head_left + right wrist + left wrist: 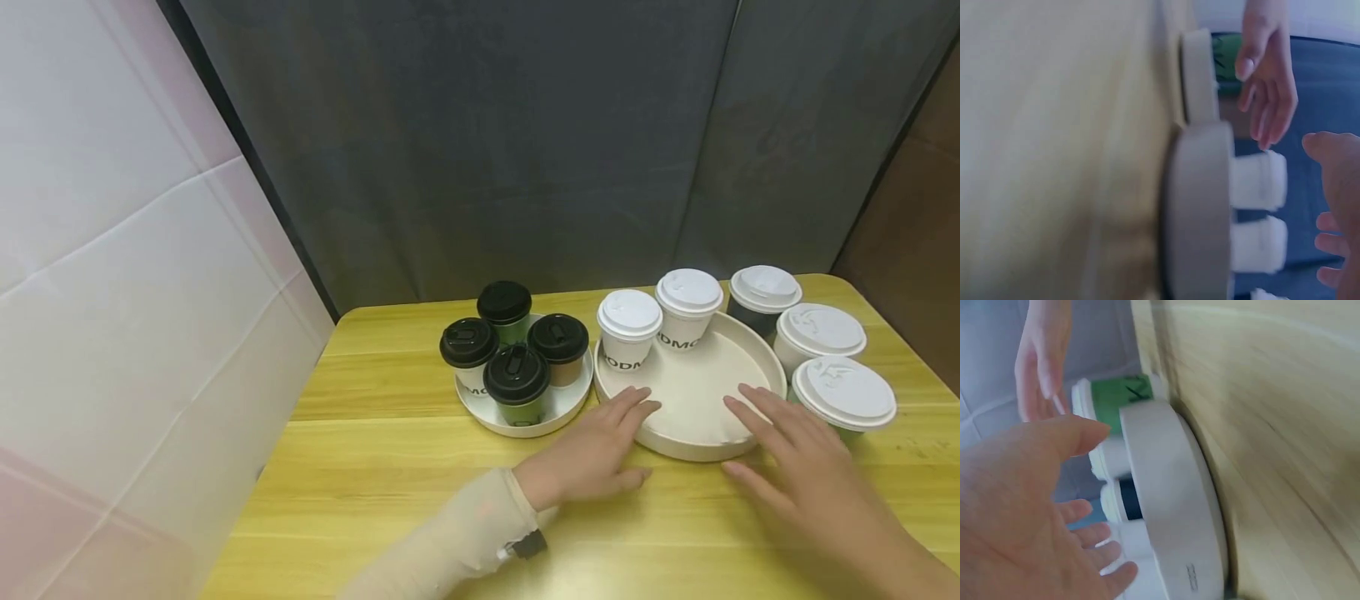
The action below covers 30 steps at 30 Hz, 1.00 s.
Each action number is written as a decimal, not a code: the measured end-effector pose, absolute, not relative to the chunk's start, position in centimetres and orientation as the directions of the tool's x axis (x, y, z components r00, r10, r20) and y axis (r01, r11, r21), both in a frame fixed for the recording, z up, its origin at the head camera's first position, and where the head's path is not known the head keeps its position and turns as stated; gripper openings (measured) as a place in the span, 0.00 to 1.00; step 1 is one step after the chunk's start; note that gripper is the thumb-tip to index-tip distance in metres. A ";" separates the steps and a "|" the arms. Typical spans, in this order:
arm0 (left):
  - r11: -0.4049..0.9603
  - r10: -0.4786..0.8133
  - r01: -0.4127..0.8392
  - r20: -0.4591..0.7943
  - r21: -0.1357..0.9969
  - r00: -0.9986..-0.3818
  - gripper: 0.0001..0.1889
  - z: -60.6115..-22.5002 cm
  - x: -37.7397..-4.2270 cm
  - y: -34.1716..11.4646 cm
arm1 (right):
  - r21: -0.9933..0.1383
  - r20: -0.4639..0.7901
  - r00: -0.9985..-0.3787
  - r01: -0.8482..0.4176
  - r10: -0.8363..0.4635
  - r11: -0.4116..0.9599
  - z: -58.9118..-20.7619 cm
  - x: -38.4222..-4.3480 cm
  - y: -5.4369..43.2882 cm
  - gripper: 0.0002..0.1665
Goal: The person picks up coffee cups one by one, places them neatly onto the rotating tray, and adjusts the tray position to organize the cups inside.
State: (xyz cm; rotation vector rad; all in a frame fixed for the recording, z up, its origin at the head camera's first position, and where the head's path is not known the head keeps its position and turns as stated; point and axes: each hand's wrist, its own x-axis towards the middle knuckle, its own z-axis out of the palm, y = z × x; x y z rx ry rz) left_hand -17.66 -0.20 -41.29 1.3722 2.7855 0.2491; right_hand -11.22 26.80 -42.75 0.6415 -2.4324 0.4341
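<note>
A large round cream tray [708, 392] carries two white cups with white lids, one lidded cup [628, 329] at its left and another lidded cup [687, 307] behind. Over the tray's front left edge my left hand [592, 458] reaches with spread fingers, holding nothing. At the front right edge my right hand [802, 475] is likewise spread and empty. Close beyond its fingers stands a green cup with a white lid [843, 393]. In the left wrist view, the left thumb overlaps the tray wall [1169, 500]. The right wrist view shows both hands above the tray's side [1200, 212].
A smaller white plate [487, 417] left of the tray bears several cups with black lids [517, 375]. Right of the tray stand a dark cup with a white lid [763, 296] and another white-lidded cup [821, 333]. Dark partition panels [487, 150] rise behind the wooden table [360, 492].
</note>
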 end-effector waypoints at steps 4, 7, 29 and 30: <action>0.536 0.819 0.793 0.048 0.290 -0.571 0.42 -40.7 -17.2 1.2 | -0.139 0.684 -0.668 -0.515 -0.294 0.846 -41.1 -11.9 28.1 0.47; 0.495 0.833 0.781 0.046 0.382 -0.551 0.41 -40.3 -16.9 2.4 | -0.172 0.700 -0.675 -0.476 -0.233 0.863 -40.5 -12.2 29.2 0.50; 0.438 0.789 0.511 -0.044 0.739 -0.613 0.38 -40.3 -18.3 10.9 | -0.383 0.545 -0.838 -0.209 0.037 0.900 -41.5 -13.4 34.8 0.46; 0.440 0.787 0.501 -0.052 0.745 -0.615 0.38 -40.3 -18.3 11.2 | -0.388 0.532 -0.846 -0.202 0.039 0.899 -41.5 -13.4 35.0 0.47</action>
